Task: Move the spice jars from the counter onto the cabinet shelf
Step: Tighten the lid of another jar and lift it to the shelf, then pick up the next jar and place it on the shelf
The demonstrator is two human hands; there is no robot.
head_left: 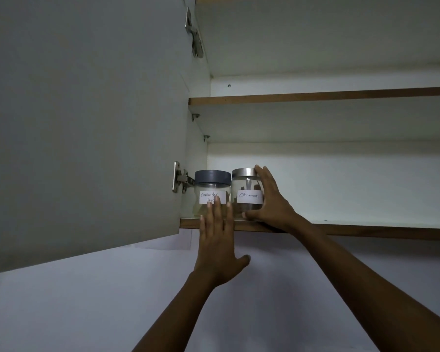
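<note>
**Seating 2 spice jars at the left end of the lower shelf**

Left to right: the open cabinet door and its lower hinge. Next comes the grey-lidded coriander jar, standing on the lower shelf close to the side wall. Your left hand has straight, spread fingers, with the tips against that jar's label. The silver-lidded cinnamon jar stands just beside it, near the front edge; whether the 2 touch cannot be told. Your right hand wraps its right side, thumb low at the base, fingers up by the lid. Slide rather than lift: push both jars back from the edge with even pressure low on the glass. Keep labels facing out, and release the cinnamon jar only once its base sits flat.
</note>
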